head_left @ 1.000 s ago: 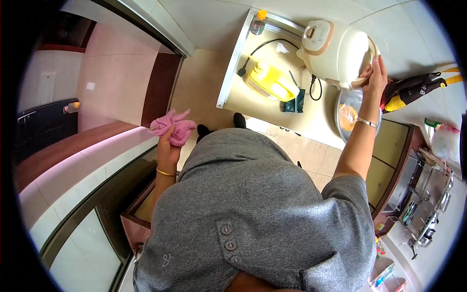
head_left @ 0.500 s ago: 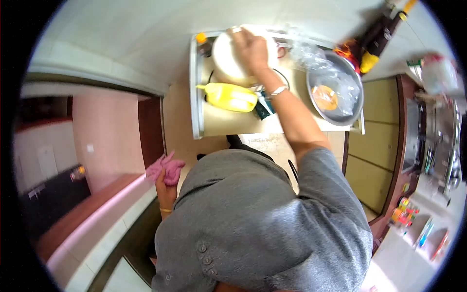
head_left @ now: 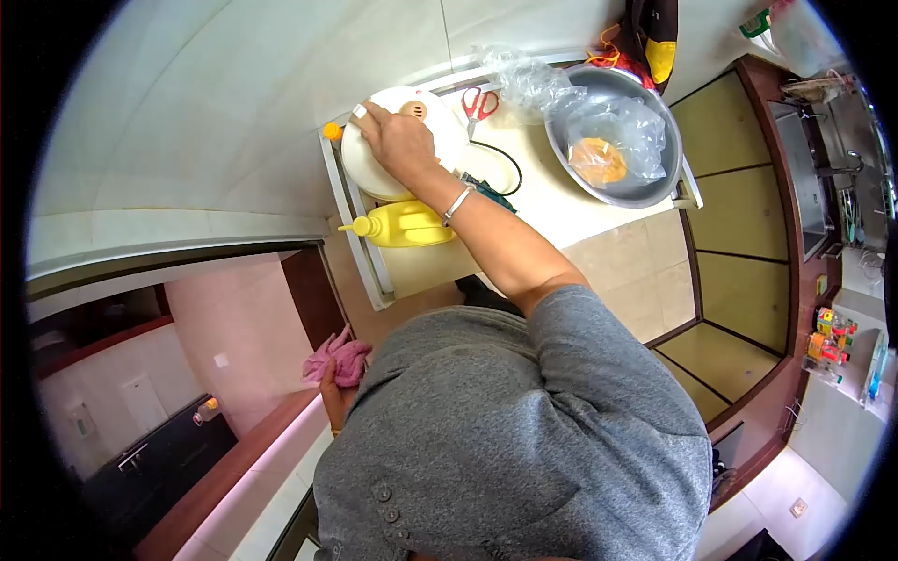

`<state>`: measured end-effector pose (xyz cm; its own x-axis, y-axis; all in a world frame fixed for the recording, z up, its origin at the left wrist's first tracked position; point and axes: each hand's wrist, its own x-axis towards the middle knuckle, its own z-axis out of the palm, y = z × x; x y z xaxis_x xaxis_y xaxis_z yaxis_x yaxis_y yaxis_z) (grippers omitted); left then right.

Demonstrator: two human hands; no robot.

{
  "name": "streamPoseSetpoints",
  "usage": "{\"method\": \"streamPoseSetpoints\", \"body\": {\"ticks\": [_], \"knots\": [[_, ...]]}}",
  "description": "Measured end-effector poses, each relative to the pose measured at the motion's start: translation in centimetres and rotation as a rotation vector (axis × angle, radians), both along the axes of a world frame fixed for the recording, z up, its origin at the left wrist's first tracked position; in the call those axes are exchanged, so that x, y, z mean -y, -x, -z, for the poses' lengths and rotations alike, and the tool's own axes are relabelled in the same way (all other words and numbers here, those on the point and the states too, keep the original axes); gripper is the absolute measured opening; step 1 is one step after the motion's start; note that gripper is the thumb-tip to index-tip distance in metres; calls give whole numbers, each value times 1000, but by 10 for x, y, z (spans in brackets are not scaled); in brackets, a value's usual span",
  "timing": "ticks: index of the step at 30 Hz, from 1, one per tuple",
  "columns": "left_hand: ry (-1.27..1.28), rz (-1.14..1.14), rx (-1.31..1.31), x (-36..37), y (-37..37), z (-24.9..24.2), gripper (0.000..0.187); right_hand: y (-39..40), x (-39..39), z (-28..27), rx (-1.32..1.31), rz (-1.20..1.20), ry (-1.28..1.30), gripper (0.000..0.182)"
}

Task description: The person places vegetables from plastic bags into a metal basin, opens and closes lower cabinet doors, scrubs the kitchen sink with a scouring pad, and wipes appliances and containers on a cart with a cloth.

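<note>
A white round appliance lid (head_left: 440, 117) with a brown vent lies on the cart at its left end. My right hand (head_left: 400, 142) rests on top of it, fingers curled at its far left edge. In my left hand (head_left: 332, 391), low at the left beside my body, is a bunched pink cloth (head_left: 341, 361). A yellow bottle (head_left: 412, 224) lies just in front of the appliance, under my right wrist. Red-handled scissors (head_left: 479, 105) and a black cord (head_left: 510, 164) are to the right of it.
The cart (head_left: 552, 220) also carries a metal basin (head_left: 645, 194) with a plastic bag (head_left: 636, 131) and something orange inside. An orange-capped bottle (head_left: 332, 132) stands at the cart's left edge. Kitchen counters are at the right.
The view has shifted, and the cart's things appear further left. My right hand is now toward the appliance's left side, and the scissors show more fully. The pink cloth is still in my left hand.
</note>
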<state>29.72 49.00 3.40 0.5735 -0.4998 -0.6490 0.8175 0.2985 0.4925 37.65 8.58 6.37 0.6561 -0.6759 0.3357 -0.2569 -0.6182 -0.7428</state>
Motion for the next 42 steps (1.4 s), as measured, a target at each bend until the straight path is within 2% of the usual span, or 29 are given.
{"method": "streamPoseSetpoints", "body": {"ticks": [3, 5, 6, 8, 10, 12, 13, 15, 17, 18, 22, 25, 28, 32, 34, 37, 40, 42], "knots": [[84, 121, -8, -6, -16, 21, 43, 4, 9, 6, -1, -42, -23, 36], [109, 156, 36, -14, -13, 23, 43, 2, 15, 14, -11, 21, 33, 40], [103, 139, 73, -8, -12, 21, 44, -2, 15, 20, -14, 32, 55, 42], [70, 94, 140, 4, -12, 15, 44, -3, 26, 20, -98, -95, -56, 49], [53, 72, 180, 14, -16, 11, 44, -6, 41, 24, -154, -217, -41, 53], [45, 63, 156, 18, -15, 4, 44, 10, 38, 11, -150, -154, 100, 54], [46, 62, 130, 19, -17, 2, 43, 24, 32, -8, -115, -153, 220, 52], [-6, -13, 92, 13, -14, 8, 42, 53, 15, -30, 65, -237, 270, 45], [-31, -64, 84, 5, -10, 15, 42, 85, -7, -37, -174, -460, 107, 40], [-33, -74, 98, 0, -8, 19, 42, 97, -16, -34, -325, -534, 154, 39], [14, -44, 133, -11, -4, 27, 40, 112, -38, 11, -286, -504, 427, 29], [-43, -66, 173, -1, 0, 14, 38, 109, -53, 13, -306, -371, 328, 26], [-7, -70, 191, 8, -4, 10, 40, 106, -86, 4, -426, -335, -116, 37], [5, 65, 305, 36, -20, -12, 37, 86, -130, 37, -422, -275, -529, 50], [-81, 39, 383, 54, -26, -13, 37, 76, -144, 33, -366, -218, -520, 51], [-199, 23, 538, 87, -30, -21, 39, 66, -153, 28, -300, -168, -653, 49], [-305, 112, 669, 108, -41, -17, 43, 64, -142, 33, -288, -270, -695, 47], [-382, 203, 814, 118, -48, -5, 48, 75, -122, 44, -233, -424, -759, 40]]}}
